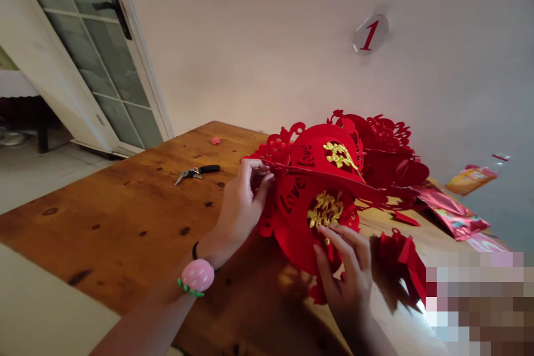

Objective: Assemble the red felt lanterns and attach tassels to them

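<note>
A red felt lantern (287,236) lies over the wooden table, its panels carrying cut-out "love" lettering and lacy edges. Gold characters (325,210) decorate its lower panel, and another gold character (341,154) is on the upper one. My left hand (244,197) pinches the lantern's left end, where two panels meet at a seam. My right hand (348,267) has its fingers spread, the tips touching the lower panel by the gold characters. On my left wrist is a dark band with a pink strawberry ornament (197,276).
Keys (194,173) with a black fob and a small pink piece (215,141) lie on the wooden table (125,211). More red cut-out felt (390,161) is behind the lantern. Another red piece (403,261), a shiny red packet (453,214) and an orange packet (471,179) are at right.
</note>
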The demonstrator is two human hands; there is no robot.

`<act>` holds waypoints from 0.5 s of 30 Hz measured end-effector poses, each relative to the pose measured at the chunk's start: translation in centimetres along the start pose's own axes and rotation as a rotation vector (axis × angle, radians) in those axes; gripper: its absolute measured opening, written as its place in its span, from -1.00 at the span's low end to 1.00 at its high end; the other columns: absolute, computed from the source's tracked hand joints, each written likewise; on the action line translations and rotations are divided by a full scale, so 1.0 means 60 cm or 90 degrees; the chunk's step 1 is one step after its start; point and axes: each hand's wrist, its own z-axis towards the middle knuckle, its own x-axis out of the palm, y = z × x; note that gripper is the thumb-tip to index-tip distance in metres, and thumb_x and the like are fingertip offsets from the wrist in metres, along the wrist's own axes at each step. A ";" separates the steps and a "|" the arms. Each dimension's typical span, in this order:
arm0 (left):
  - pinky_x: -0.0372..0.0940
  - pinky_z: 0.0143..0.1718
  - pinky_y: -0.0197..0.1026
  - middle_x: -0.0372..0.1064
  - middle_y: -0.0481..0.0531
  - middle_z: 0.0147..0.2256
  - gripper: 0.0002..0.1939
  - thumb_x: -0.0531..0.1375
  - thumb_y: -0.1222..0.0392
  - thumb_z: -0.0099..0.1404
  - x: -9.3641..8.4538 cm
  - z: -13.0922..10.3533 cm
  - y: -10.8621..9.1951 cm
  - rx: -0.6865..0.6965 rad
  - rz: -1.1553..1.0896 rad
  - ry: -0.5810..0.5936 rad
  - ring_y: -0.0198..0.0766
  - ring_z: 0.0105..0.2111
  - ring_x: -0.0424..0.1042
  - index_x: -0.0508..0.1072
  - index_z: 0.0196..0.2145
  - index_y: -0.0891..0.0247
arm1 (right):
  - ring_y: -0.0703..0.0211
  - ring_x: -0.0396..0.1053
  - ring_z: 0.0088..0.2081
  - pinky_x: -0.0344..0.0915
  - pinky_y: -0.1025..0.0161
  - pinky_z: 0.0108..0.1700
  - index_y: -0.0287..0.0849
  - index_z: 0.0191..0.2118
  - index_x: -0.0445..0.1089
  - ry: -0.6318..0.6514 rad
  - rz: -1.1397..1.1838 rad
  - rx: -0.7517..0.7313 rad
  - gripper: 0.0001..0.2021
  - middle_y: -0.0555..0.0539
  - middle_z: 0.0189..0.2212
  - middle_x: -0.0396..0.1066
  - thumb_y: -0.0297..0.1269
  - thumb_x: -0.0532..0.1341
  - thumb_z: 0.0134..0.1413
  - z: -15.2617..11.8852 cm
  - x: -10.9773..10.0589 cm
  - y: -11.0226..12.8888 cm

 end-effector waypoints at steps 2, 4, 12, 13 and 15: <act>0.31 -0.28 -0.27 0.41 -0.01 -0.31 -0.87 0.06 0.18 0.28 -0.009 0.002 0.004 -0.001 0.014 0.012 -0.30 -0.32 0.43 0.27 -0.21 0.21 | 0.12 0.25 -0.11 0.23 0.09 -0.07 -0.17 -0.07 0.32 -0.039 -0.003 0.012 -0.68 -0.13 -0.18 0.24 -0.52 0.18 0.00 0.001 -0.004 -0.009; 0.29 -0.20 -0.23 0.42 0.01 -0.27 -0.87 0.04 0.20 0.29 -0.020 0.002 0.008 0.022 0.057 0.034 -0.28 -0.26 0.42 0.33 -0.23 0.22 | 0.11 0.24 -0.11 0.22 0.08 -0.07 -0.15 -0.11 0.33 -0.084 -0.002 0.054 -0.71 -0.11 -0.21 0.24 -0.49 0.18 0.00 0.002 -0.009 -0.020; 0.22 -0.10 -0.18 0.40 -0.02 -0.26 -0.89 0.10 0.19 0.23 -0.046 -0.003 0.024 0.049 0.114 0.113 -0.24 -0.19 0.35 0.42 -0.32 0.20 | 0.10 0.22 -0.11 0.23 0.03 -0.08 -0.14 -0.16 0.32 -0.114 0.065 0.326 -0.80 -0.10 -0.19 0.20 -0.27 0.14 0.07 0.002 -0.013 -0.056; 0.22 -0.11 -0.18 0.41 -0.03 -0.29 -0.90 0.12 0.18 0.22 -0.047 -0.002 0.024 0.045 0.099 0.114 -0.24 -0.20 0.34 0.42 -0.36 0.20 | 0.10 0.22 -0.11 0.22 0.02 -0.08 -0.14 -0.17 0.33 -0.103 0.067 0.324 -0.80 -0.10 -0.19 0.20 -0.26 0.14 0.07 0.001 -0.010 -0.058; 0.21 -0.12 -0.16 0.41 -0.03 -0.34 -0.90 0.14 0.17 0.19 -0.046 0.001 0.024 0.042 0.080 0.117 -0.23 -0.22 0.34 0.42 -0.42 0.20 | 0.09 0.22 -0.12 0.21 0.00 -0.06 -0.14 -0.18 0.33 -0.090 0.065 0.311 -0.81 -0.10 -0.19 0.20 -0.25 0.14 0.06 -0.003 -0.005 -0.060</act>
